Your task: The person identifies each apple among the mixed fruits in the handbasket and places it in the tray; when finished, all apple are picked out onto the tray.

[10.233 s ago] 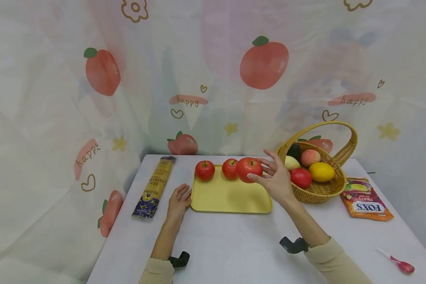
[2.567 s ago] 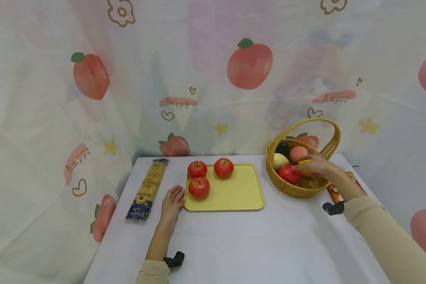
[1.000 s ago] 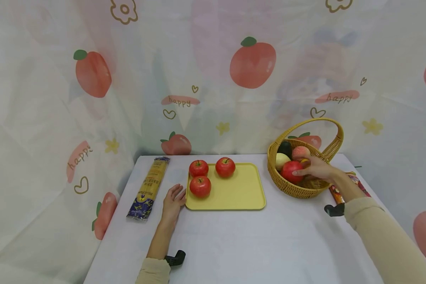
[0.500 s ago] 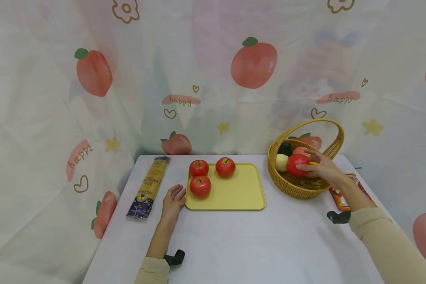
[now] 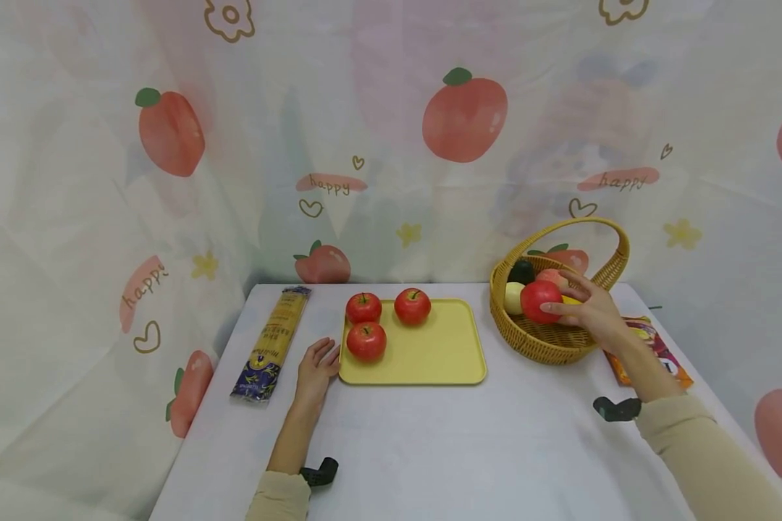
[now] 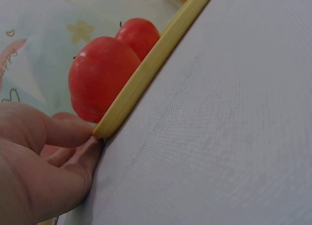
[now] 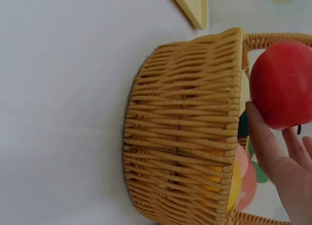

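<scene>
My right hand [image 5: 596, 311] grips a red apple [image 5: 541, 301] over the wicker basket [image 5: 547, 353]. In the right wrist view this apple [image 7: 285, 86] is raised above the basket rim, its short dark stem showing. A pale round fruit [image 5: 513, 298], a dark green one [image 5: 521, 272], a peach [image 5: 550, 276] and a partly hidden yellow fruit [image 5: 569, 299] lie in the basket. My left hand [image 5: 317, 370] holds the near left corner of the yellow tray [image 5: 436, 354]; the left wrist view shows fingertips pinching its edge [image 6: 122, 105]. On the tray sit three red apples [image 5: 367, 341].
Left of the tray lies a long blue and yellow pasta packet [image 5: 274, 346]. An orange and red sweets bag [image 5: 658, 351] lies right of the basket, partly behind the right forearm. The basket's tall handle [image 5: 570, 223] arches above the fruit. A printed curtain [image 5: 378, 130] hangs behind the table.
Ten seconds ago my right hand held an apple over the tray; it then stood on the tray. Since then, it reached into the basket and lifted out another apple. My left hand stayed put.
</scene>
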Tool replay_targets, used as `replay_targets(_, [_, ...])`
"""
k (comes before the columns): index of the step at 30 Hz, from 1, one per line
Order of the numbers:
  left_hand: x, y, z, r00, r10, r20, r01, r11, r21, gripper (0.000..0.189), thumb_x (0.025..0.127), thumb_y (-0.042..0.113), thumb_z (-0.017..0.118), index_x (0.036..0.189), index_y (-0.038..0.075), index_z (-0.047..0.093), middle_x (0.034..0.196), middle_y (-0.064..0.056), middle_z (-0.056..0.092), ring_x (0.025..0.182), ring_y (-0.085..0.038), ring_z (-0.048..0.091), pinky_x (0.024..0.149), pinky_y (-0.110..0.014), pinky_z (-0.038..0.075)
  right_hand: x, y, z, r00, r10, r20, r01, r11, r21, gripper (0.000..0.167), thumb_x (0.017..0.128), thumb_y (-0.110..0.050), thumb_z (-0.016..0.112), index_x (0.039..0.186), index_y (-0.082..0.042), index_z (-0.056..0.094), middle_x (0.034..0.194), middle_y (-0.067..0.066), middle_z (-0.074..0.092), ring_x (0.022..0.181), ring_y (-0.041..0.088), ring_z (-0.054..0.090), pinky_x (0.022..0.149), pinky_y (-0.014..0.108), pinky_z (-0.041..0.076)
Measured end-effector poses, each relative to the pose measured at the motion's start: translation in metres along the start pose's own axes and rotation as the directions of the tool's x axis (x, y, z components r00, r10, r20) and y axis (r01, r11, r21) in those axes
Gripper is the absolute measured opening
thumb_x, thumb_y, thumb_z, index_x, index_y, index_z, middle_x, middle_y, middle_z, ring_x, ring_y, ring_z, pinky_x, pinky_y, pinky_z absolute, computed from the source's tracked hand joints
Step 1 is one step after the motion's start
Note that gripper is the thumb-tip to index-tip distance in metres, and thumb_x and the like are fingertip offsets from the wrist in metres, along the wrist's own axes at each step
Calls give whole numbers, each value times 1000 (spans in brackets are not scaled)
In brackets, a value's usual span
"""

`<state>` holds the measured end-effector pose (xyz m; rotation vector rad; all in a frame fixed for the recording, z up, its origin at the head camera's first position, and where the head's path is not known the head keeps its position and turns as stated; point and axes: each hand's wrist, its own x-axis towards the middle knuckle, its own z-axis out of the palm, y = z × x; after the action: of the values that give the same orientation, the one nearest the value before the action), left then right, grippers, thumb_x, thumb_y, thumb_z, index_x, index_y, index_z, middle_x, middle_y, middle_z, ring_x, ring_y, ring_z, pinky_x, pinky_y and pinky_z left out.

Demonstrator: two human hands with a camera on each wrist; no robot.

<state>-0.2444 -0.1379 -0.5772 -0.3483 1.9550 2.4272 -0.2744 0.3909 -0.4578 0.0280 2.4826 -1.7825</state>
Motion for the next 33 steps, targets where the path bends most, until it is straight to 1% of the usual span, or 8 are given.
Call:
replay_targets(4, [-1, 1, -1, 1000, 2, 1, -2, 1000, 4, 65, 97, -17, 55, 157, 1, 37, 158, -22, 43, 144, -36, 48, 116, -42, 45, -5, -6, 4, 999, -48, 1, 48, 999, 6, 91, 97, -26, 77, 168, -30, 21, 166, 21, 32, 116, 8, 56, 91, 26, 61])
replay_targets(6, [-1, 1, -2, 1000, -2, -1, 2, 1000, 5, 65, 98, -17, 55, 157, 1, 37, 159, -22, 43, 145, -36, 48, 117, -42, 45, -6, -7, 7, 997, -80, -1, 80, 997, -7, 89, 97, -24, 76, 167, -32, 22, 164, 20, 35, 118, 9, 58, 89, 24, 61])
replay_targets(10, [0, 0, -2, 1000, -4, 1, 4, 1000, 6, 65, 98, -16, 56, 157, 2, 37, 159, -22, 43, 145, -36, 47, 117, -42, 44, -9, -9, 12, 991, -134, -13, 134, 990, -39, 87, 96, -22, 77, 166, -36, 26, 162, 10, 44, 128, 10, 47, 88, 15, 57])
replay_targets(15, [0, -1, -1, 1000, -2, 2, 2, 1000, 1, 66, 97, -17, 56, 157, 2, 38, 158, -22, 43, 144, -36, 48, 116, -41, 45, -14, -12, 19, 986, -161, -31, 161, 987, 1, 88, 95, -18, 78, 165, -36, 28, 153, -9, 54, 123, 8, 50, 88, 12, 55])
replay_targets(17, [0, -1, -1, 1000, -3, 0, 3, 1000, 4, 66, 97, -17, 56, 157, 2, 38, 158, -22, 44, 144, -35, 48, 116, -41, 45, -16, -15, 22, 985, -167, -40, 168, 986, 16, 88, 94, -18, 79, 165, -36, 30, 150, -12, 55, 126, 14, 50, 88, 12, 55])
replay_targets(22, [0, -2, -1, 1000, -6, -3, 6, 1000, -4, 67, 96, -18, 56, 157, 2, 38, 158, -22, 44, 144, -35, 49, 115, -40, 46, -19, -21, 31, 984, -171, -56, 168, 984, -53, 94, 91, -25, 83, 165, -39, 27, 156, -3, 53, 141, 34, 40, 89, 12, 54])
replay_targets(25, [0, -2, -2, 1000, -10, -6, 10, 1000, -10, 66, 96, -18, 56, 157, 2, 39, 158, -21, 45, 144, -35, 49, 115, -40, 46, -20, -25, 39, 980, -191, -52, 184, 976, -112, 97, 89, -25, 85, 166, -35, 26, 156, 5, 52, 142, 39, 40, 91, 13, 53])
replay_targets(33, [-2, 0, 0, 1000, -1, 4, 1, 1000, -23, 66, 97, -19, 54, 157, 0, 36, 159, -25, 42, 145, -39, 47, 117, -43, 44, -22, -37, 61, 953, -301, -22, 294, 942, -163, 98, 84, -17, 89, 164, -23, 32, 147, 12, 53, 123, 16, 52, 90, 8, 50])
